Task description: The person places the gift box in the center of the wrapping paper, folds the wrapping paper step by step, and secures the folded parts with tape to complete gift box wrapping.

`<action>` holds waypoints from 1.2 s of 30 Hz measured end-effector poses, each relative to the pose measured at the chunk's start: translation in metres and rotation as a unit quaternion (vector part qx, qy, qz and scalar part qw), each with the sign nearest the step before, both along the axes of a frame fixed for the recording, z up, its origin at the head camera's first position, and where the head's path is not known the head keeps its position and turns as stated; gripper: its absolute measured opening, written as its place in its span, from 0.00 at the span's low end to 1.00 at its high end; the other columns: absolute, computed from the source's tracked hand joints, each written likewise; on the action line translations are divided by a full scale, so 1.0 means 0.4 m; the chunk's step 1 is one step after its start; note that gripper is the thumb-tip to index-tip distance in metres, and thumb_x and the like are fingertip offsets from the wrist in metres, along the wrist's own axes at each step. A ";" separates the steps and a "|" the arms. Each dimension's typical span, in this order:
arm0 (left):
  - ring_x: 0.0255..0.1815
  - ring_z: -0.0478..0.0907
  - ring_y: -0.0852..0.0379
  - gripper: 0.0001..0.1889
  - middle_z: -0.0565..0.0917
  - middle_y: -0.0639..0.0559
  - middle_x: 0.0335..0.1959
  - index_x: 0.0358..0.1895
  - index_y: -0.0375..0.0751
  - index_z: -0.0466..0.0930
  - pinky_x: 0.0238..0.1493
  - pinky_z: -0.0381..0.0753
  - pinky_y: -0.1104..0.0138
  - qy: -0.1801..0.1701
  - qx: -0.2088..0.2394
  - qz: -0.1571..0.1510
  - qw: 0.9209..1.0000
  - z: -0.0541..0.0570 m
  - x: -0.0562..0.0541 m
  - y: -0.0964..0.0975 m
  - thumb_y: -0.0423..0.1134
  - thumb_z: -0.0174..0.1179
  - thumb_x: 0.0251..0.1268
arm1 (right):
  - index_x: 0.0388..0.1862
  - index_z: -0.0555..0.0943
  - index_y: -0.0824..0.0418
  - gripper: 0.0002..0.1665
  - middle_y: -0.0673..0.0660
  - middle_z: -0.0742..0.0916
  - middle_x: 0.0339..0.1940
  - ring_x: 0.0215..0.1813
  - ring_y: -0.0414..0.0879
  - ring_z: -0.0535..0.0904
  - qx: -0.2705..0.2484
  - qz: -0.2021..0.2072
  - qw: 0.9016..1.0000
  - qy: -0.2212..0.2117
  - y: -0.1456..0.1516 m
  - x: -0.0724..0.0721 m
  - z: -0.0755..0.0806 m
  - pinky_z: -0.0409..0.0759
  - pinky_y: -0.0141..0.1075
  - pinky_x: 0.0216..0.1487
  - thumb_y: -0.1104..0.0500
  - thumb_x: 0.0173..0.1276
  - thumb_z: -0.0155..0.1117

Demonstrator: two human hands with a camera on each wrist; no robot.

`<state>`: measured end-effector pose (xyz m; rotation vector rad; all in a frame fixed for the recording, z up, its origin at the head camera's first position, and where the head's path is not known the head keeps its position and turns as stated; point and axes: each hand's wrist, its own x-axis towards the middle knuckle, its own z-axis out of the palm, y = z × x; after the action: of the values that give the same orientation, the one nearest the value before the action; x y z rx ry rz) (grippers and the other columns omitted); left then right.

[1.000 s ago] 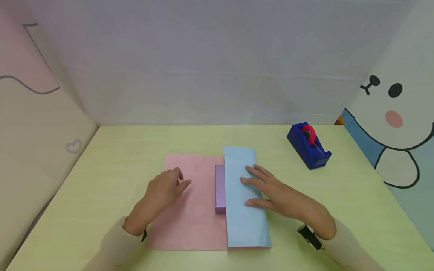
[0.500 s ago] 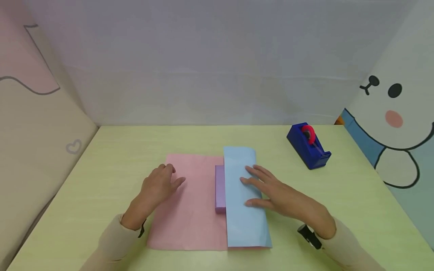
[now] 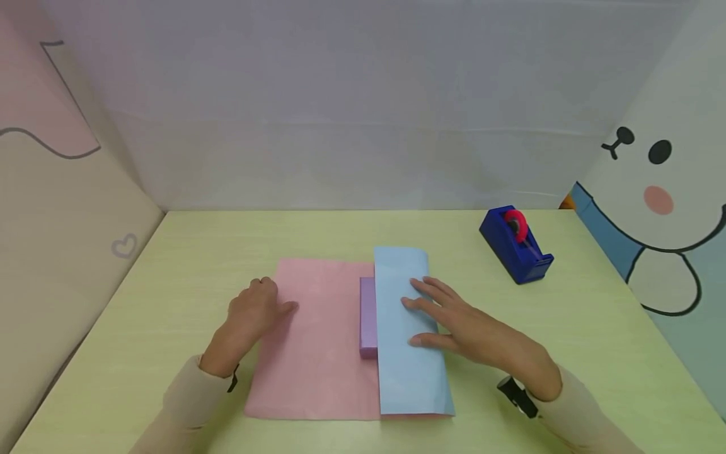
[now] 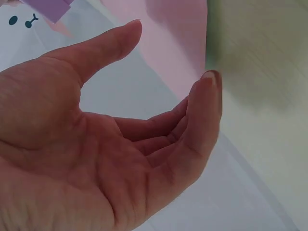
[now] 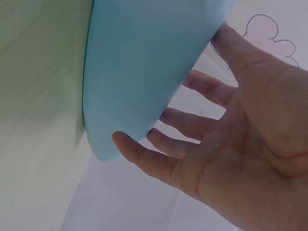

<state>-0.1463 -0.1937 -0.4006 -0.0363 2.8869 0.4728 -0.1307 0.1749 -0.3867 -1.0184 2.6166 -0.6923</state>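
Note:
A sheet of paper lies on the table, its pink side [image 3: 326,353] up on the left. The sheet's right part is folded over, showing a blue side [image 3: 404,378]. A purple box [image 3: 368,318] lies on the pink, its right part hidden under the blue flap. My right hand [image 3: 456,318] rests on the flap with fingers spread; the right wrist view shows its fingers [image 5: 149,161] along the curved blue fold. My left hand [image 3: 252,315] is at the pink side's left edge. In the left wrist view its fingers [image 4: 192,130] bend loosely, apart from the thumb, with nothing between.
A blue tape dispenser [image 3: 516,246] with a red-cored roll stands at the back right of the pale table [image 3: 187,265]. A white backdrop [image 3: 363,126] rises behind. Printed panels flank the table, with a cartoon face [image 3: 663,183] on the right.
My left hand has moved left across the pink side, from over its middle-left to its left edge. The right hand, the flap and the box stay where they were.

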 end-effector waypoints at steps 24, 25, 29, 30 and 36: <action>0.19 0.73 0.54 0.17 0.77 0.48 0.18 0.27 0.38 0.73 0.23 0.67 0.65 -0.053 0.093 -0.035 0.994 0.045 0.005 -0.039 0.41 0.55 0.79 | 0.77 0.70 0.59 0.36 0.64 0.60 0.83 0.83 0.65 0.49 -0.001 0.008 1.000 0.010 -0.005 -0.001 0.000 0.66 0.61 0.72 0.45 0.76 0.63; 0.18 0.73 0.54 0.18 0.77 0.49 0.17 0.25 0.38 0.73 0.23 0.67 0.65 -0.050 0.106 -0.039 0.992 0.048 0.006 -0.040 0.40 0.55 0.79 | 0.77 0.70 0.59 0.36 0.64 0.60 0.83 0.83 0.65 0.49 -0.001 0.008 1.000 0.010 -0.005 -0.001 0.000 0.66 0.61 0.72 0.45 0.76 0.63; 0.16 0.69 0.56 0.21 0.74 0.50 0.14 0.21 0.40 0.71 0.24 0.66 0.65 -0.046 0.149 -0.050 0.987 0.061 0.007 -0.042 0.40 0.52 0.81 | 0.77 0.70 0.58 0.36 0.64 0.60 0.83 0.83 0.65 0.49 0.003 0.006 1.000 0.010 -0.004 -0.002 0.000 0.66 0.61 0.72 0.45 0.76 0.63; 0.16 0.69 0.56 0.22 0.73 0.51 0.13 0.21 0.41 0.70 0.25 0.67 0.65 -0.046 0.159 -0.053 0.985 0.064 0.006 -0.042 0.41 0.51 0.81 | 0.77 0.70 0.58 0.36 0.64 0.60 0.83 0.83 0.65 0.49 0.004 0.006 1.000 0.010 -0.004 -0.002 0.000 0.66 0.61 0.72 0.44 0.76 0.63; 0.18 0.71 0.56 0.24 0.75 0.50 0.15 0.22 0.40 0.72 0.27 0.70 0.63 -0.046 0.208 -0.066 0.975 0.081 0.004 -0.040 0.43 0.48 0.83 | 0.77 0.69 0.58 0.37 0.63 0.60 0.83 0.83 0.64 0.49 0.005 0.005 1.000 0.009 -0.001 -0.002 -0.002 0.67 0.61 0.72 0.44 0.76 0.63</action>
<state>-0.1447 -0.2097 -0.3683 0.1929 2.6206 1.0071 -0.1313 0.1744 -0.3875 -1.0373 2.6255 -0.6706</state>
